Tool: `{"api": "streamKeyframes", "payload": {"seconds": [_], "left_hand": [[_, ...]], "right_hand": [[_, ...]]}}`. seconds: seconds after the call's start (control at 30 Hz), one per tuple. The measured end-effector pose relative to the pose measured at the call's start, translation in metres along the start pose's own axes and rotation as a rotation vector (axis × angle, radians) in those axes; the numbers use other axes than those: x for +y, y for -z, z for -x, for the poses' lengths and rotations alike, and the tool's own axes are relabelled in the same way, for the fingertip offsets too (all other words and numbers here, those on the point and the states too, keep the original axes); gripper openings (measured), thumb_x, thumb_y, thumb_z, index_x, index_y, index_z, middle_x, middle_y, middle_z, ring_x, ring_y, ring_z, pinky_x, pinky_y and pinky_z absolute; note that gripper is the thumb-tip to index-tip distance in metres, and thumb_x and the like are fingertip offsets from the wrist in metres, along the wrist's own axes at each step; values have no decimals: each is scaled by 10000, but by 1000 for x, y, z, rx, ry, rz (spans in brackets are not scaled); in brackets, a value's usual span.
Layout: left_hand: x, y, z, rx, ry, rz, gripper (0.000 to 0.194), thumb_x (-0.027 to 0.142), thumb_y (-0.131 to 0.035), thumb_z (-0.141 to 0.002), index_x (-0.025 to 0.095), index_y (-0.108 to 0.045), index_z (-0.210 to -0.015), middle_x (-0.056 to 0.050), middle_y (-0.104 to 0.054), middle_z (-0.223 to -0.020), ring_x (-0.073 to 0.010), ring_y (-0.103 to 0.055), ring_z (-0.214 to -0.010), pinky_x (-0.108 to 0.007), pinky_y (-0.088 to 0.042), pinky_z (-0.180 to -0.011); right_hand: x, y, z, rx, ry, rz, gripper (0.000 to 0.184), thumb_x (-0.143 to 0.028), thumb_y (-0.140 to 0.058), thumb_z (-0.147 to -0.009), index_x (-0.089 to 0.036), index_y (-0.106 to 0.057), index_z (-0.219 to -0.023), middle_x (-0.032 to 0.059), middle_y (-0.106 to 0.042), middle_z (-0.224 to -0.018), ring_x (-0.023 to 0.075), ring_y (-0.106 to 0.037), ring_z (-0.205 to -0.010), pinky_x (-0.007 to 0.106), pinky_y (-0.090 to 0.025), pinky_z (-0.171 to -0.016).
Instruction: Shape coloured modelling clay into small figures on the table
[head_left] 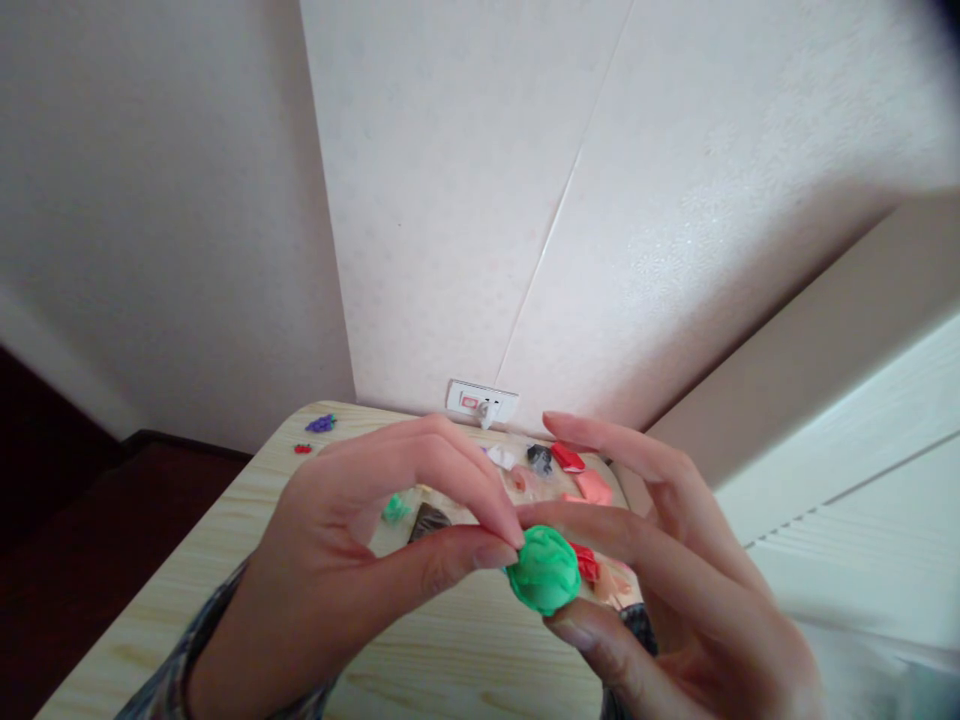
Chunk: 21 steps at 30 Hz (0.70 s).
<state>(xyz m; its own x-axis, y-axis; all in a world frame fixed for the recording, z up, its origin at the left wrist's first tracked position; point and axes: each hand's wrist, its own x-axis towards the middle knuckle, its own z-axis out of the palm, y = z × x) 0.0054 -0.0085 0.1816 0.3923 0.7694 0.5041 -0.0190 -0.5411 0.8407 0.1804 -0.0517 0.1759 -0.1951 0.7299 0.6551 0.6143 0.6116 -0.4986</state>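
Soft, moderate indoor light gives low contrast and a slightly hazy look. Around the white rectangular wall socket (pixel 482 402), the pale patterned wallpaper (pixel 457 220) is evenly lit; far up and right of it, the wallpaper brightens into speckled glare. Left of the socket the wall greys, and the dark red floor (pixel 180 510) sinks almost to black. A broad shadow slants up rightward from near the socket. Below it, small pieces on the pale wood-grain worktop (pixel 435 660) look soft—their fine detail smeared. Wide-angle distortion stretches the edges, and the corner farthest up-right of the socket is dark and blurred.
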Motion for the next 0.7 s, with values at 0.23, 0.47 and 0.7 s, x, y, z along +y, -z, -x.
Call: {"api": "streamKeyframes", "payload": {"seconds": [0.23, 0.47, 0.7], "left_hand": [[0, -1, 1, 10, -7, -1, 141, 296, -602, -775, 199, -628, -675, -7, -639, -678, -139, -582, -639, -260, -489, -646], [-2, -2, 2, 55, 10, 13, 133, 321, -618, -761, 188, -621, -753, -17, -630, -698, -153, -579, -676, -251, -484, -601], [-2, -5, 1, 63, 68, 75, 159, 308, -610, -764, 181, -586, -671, -11, -617, -675, -142, -576, -649, -254, -493, -613]], "right_hand": [[-4, 0, 0, 16, -8, -28, 182, -364, -538, -822, -268, -658, -919, 50, -512, -1208, 264, -557, -1024, 406, -495, -806], [-1, -4, -1, 123, 37, 24, 168, -315, -567, -801, -268, -664, -929, 50, -534, -1179, 264, -543, -1040, 416, -496, -816], [-5, -8, -1, 112, -27, 15, 144, -281, -575, -799, -251, -648, -920, 54, -508, -1204, 268, -496, -1100, 438, -469, -857]]}}
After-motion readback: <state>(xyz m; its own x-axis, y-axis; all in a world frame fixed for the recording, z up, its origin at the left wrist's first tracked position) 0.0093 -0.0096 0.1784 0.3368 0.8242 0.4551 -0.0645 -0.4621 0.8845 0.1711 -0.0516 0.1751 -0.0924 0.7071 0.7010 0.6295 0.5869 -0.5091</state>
